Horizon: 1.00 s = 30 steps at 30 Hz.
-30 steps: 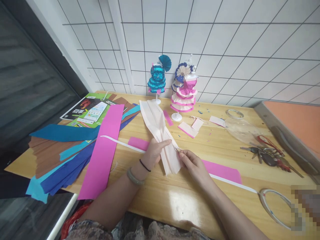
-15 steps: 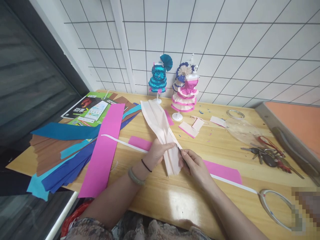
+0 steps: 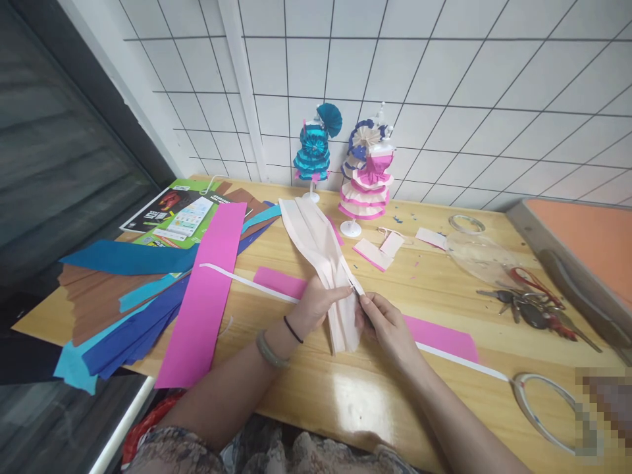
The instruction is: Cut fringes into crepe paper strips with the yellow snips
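Observation:
A long cream strip of crepe paper point(image 3: 316, 240), folded lengthwise and wrinkled, slants from the table's middle down to my hands. Pinched over its lower part, my left hand point(image 3: 318, 304) has the thumb lying on top near the right edge. My right hand point(image 3: 388, 322) is closed on dark, slim scissors point(image 3: 353, 289), whose blades lie at that edge of the strip, beside my left thumb. Their handles are mostly hidden by my fingers. Beneath the strip and hands, a white tape strip point(image 3: 461, 362) runs across pink paper.
Three small dress forms in paper dresses stand at the back, the pink one point(image 3: 368, 187) nearest. Pink point(image 3: 202, 296), blue and brown paper lies left, over a green booklet. Keys point(image 3: 533, 313), a tape roll point(image 3: 548, 408) and an orange-topped case point(image 3: 582, 243) are at right.
The scissors and my right hand have shifted very slightly along the strip's edge. My left hand has moved slightly right, still holding the crepe paper.

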Each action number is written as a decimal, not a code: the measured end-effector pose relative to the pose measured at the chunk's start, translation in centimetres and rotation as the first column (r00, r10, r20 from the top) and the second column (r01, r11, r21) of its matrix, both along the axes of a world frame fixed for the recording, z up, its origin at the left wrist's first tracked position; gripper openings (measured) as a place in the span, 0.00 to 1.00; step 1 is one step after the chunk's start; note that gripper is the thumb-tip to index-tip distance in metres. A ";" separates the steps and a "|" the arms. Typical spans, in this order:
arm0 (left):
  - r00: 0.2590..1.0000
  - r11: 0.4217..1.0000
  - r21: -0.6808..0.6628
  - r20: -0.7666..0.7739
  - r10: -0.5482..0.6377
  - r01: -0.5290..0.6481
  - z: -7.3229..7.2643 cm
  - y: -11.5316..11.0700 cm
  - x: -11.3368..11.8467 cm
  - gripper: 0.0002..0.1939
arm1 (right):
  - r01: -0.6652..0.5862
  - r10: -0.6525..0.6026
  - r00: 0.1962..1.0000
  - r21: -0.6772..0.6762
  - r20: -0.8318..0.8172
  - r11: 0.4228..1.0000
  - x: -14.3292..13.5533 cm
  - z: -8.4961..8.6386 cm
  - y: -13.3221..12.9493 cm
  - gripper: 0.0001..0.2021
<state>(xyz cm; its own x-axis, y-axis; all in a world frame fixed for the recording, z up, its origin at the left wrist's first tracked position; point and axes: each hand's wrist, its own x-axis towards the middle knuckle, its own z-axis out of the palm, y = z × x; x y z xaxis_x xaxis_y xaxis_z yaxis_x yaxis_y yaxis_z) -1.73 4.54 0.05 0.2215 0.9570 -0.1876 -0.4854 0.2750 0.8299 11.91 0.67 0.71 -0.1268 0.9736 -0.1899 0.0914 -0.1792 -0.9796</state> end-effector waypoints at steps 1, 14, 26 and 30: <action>1.000 1.000 -0.007 0.002 0.003 -0.002 0.0 0.0 0.0 0.15 | 0.005 -0.005 1.000 -0.001 0.001 1.000 0.0 -0.2 0.0 0.19; 1.000 0.999 0.038 0.013 0.020 -0.020 -0.8 0.0 0.3 0.16 | 0.033 -0.034 0.998 0.008 0.054 0.999 0.2 -0.6 0.2 0.18; 0.999 1.000 0.008 0.044 0.030 -0.030 -0.2 -0.1 0.3 0.19 | 0.074 -0.075 0.994 0.020 0.083 0.997 0.0 -0.1 0.1 0.17; 0.998 1.000 0.010 0.059 0.028 -0.028 -0.4 0.0 0.4 0.20 | 0.092 -0.095 0.991 0.036 0.094 0.995 0.0 0.0 0.0 0.19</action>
<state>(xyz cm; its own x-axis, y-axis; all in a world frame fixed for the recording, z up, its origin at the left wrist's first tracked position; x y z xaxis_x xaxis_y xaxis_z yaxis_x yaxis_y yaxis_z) -1.36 4.51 -0.35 0.2049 0.9648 -0.1649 -0.5405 0.2520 0.8027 11.93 0.66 0.74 -0.0174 0.9859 -0.1663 0.1694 -0.1610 -0.9723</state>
